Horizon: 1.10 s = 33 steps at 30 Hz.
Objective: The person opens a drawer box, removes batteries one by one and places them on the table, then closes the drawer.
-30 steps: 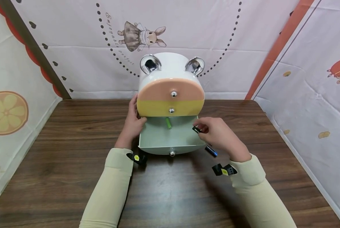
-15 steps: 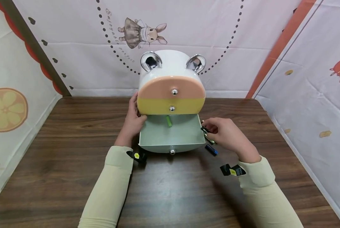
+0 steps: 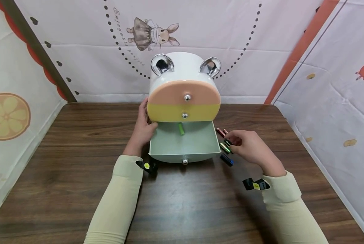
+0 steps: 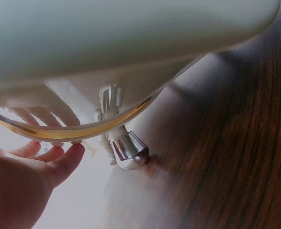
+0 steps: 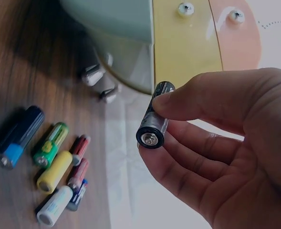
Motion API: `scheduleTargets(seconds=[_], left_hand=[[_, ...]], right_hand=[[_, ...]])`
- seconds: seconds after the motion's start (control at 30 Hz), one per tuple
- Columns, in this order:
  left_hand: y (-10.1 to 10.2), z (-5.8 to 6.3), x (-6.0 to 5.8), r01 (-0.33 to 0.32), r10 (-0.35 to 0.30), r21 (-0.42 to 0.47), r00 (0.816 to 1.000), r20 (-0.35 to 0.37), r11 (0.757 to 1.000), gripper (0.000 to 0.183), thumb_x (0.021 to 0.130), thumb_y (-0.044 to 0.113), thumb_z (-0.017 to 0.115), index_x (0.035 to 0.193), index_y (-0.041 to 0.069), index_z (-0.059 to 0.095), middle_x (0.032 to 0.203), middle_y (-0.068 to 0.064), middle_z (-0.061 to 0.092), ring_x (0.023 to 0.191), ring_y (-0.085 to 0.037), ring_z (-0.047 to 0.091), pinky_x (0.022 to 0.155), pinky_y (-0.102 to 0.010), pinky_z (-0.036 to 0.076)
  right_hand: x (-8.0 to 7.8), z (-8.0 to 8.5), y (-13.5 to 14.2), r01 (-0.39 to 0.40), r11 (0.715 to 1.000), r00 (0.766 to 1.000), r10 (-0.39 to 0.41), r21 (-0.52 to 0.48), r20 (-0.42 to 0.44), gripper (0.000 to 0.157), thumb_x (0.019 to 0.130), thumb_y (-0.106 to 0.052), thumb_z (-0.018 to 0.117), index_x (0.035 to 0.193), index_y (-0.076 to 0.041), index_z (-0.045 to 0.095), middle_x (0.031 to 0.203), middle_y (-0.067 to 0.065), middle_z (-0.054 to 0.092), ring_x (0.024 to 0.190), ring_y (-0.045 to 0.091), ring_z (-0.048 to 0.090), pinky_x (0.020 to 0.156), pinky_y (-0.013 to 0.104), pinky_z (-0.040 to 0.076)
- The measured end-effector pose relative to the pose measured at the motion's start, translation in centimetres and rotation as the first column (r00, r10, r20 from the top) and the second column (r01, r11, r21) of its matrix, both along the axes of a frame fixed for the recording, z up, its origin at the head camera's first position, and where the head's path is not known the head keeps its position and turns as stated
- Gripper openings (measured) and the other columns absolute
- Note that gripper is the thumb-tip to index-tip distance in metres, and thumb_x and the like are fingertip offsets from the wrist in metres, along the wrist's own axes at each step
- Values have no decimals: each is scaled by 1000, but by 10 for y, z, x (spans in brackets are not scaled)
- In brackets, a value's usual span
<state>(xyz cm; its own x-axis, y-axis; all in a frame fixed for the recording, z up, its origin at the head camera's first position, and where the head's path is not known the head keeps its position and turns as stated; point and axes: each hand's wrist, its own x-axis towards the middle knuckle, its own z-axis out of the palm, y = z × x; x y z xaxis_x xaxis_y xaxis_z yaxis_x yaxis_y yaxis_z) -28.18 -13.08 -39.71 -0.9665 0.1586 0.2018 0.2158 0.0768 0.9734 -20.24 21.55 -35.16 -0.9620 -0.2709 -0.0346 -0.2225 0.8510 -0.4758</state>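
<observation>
A small frog-like cabinet (image 3: 185, 67) has its pale green bottom drawer (image 3: 185, 145) pulled out. One bright green battery (image 3: 181, 129) lies inside, near the back. My left hand (image 3: 140, 134) rests against the cabinet's left side, thumb by the drawer corner; the left wrist view has its fingertips (image 4: 73, 155) at the curved wall. Right of the drawer, thumb and fingers of my right hand (image 3: 250, 149) pinch a black and grey battery (image 5: 154, 117), its metal tip facing the right wrist camera. Below it lie a dark blue battery (image 5: 18, 136), a green-gold one (image 5: 51, 145) and a yellow one (image 5: 54, 171).
Two small red batteries (image 5: 80, 149) and a white battery (image 5: 54, 206) lie in the same group on the wooden table (image 3: 175, 203). The peach and yellow upper drawers (image 3: 166, 113) are closed. Behind the table hangs a printed cloth (image 3: 87, 67).
My right hand has moved right, from over the drawer's right edge to beyond it, still pinching the black battery. More batteries on the table now show. The left hand has stayed in place.
</observation>
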Motion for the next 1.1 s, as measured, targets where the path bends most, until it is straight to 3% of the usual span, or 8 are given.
scheduleTargets(seconds=[0.37, 0.87, 1.1], left_hand=[[1, 2, -2, -1, 1, -2, 1000, -14, 1000, 93, 79, -20, 41, 155, 19, 4, 161, -11, 15, 145, -28, 24, 108, -50, 28], [1, -2, -1, -4, 4, -1, 1000, 4, 1000, 94, 80, -20, 41, 156, 21, 4, 160, -10, 16, 146, -26, 22, 108, -49, 29], [0, -3, 1, 2, -2, 3, 1000, 7, 1000, 94, 79, -19, 42, 156, 19, 3, 160, -12, 16, 146, -27, 22, 109, -49, 27]], right_hand=[[-4, -12, 15, 20, 997, 998, -24, 79, 51, 27, 84, -4, 64, 110, -6, 68, 90, 6, 67, 80, 19, 59, 65, 33, 49], [-2, -38, 26, 41, 996, 993, -50, 78, 105, 28, 83, -2, 64, 110, -7, 68, 91, 7, 66, 81, 20, 59, 68, 34, 50], [-2, -49, 29, 38, 996, 996, -44, 78, 82, 28, 81, -1, 65, 108, -6, 69, 87, 6, 66, 78, 18, 58, 66, 34, 48]])
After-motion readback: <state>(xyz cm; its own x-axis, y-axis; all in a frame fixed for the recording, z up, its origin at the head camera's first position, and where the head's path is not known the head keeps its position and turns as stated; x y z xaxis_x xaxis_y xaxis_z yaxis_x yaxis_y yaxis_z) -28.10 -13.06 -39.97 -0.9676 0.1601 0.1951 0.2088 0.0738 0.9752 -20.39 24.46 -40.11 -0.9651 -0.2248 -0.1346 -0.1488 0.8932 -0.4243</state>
